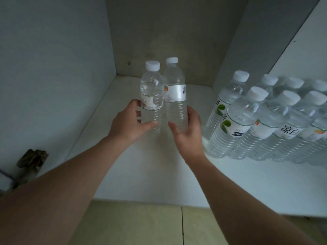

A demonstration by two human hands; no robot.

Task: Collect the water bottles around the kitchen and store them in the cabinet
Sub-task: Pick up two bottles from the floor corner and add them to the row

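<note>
Your left hand [130, 121] curls around the lower body of the left bottle [151, 96], thumb on its near side and fingers wrapped behind. Your right hand [185, 131] cups the right bottle [175, 96] low down, fingers on its right side and thumb at its near base; whether that grip is closed or merely resting against it cannot be told. Both bottles stand upright, touching side by side, white caps on, over the cabinet shelf [141, 165] near the middle; contact between their bases and the shelf is hidden by your hands. On the right of the same shelf stands a group of stored bottles [261, 124], upright in close rows, labels facing near. The cabinet's left wall [53, 68] is bare, with a worn hinge [31, 160] at its near edge. Tiled floor [141, 225] shows below the shelf front.
</note>
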